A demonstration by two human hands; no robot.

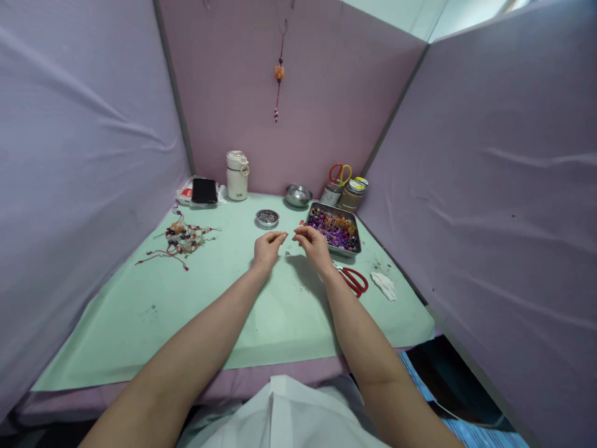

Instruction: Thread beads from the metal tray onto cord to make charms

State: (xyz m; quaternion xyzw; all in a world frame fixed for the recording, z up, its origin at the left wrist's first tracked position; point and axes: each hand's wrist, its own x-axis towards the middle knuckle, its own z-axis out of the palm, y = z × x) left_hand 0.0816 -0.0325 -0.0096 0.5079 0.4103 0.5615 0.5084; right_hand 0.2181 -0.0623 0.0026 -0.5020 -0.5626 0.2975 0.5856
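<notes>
My left hand [269, 247] is raised over the middle of the table, thumb and fingertips pinched together. Whatever lies in that pinch is too small to name. Close to its right, my right hand [313, 244] is also pinched, fingertips facing the left ones across a small gap; what it holds, if anything, cannot be made out. Just beyond the left hand stands a small round dish [267, 218] of tiny dark bits. A metal tray [346, 252] heaped with purple, orange and dark beads lies beside the right hand. Red-handled scissors [355, 282] rest partly behind my right forearm.
Beaded strings with red cords [184, 239] lie at left. Along the back are a black phone-like object [204, 191], a cream bottle [237, 177], a metal bowl [298, 195] and a jar [353, 194]. A crumpled white cloth [383, 285] lies right. A beaded pendant [279, 73] hangs above.
</notes>
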